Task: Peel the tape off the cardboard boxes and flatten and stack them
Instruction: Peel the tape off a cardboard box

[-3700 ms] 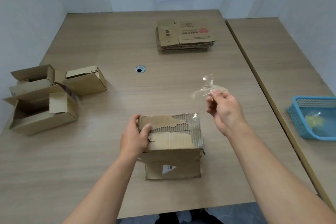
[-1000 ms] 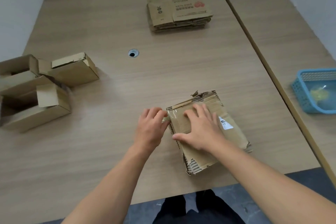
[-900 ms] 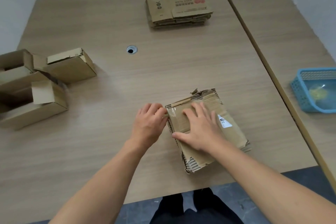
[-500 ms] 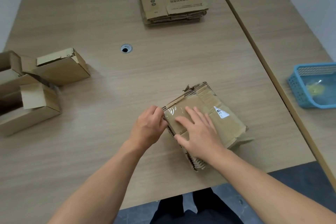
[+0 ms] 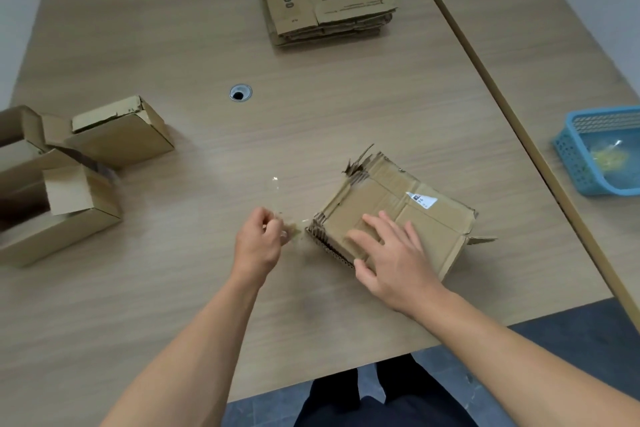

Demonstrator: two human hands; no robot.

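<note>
While your right hand (image 5: 391,256) lies flat on the box (image 5: 433,229), fingers straight and spread, pressing down, the box sits squashed on the table (image 5: 311,107) near the front edge, right of centre. Its torn corrugated edge faces your left hand. A white label (image 5: 420,199) shows on the top face, and one flap sticks out at the right end. Your left hand (image 5: 258,243) is just beside that torn edge, fingers curled, pinching a clear strip of tape (image 5: 277,199). The strip curls up and away from the fingers; can't tell whether its lower end is stuck to the box. On the far side of the table is a stack (image 5: 329,3) of flattened boxes, printed face up. Between it and you, left of centre, is a round cable hole (image 5: 240,92). At the left edge, unflattened boxes (image 5: 117,135) cluster together, touching, some with flaps open. On the side table (image 5: 536,45) to your right, a blue basket (image 5: 568,149) holds a yellowish clear wad (image 5: 609,156).
</note>
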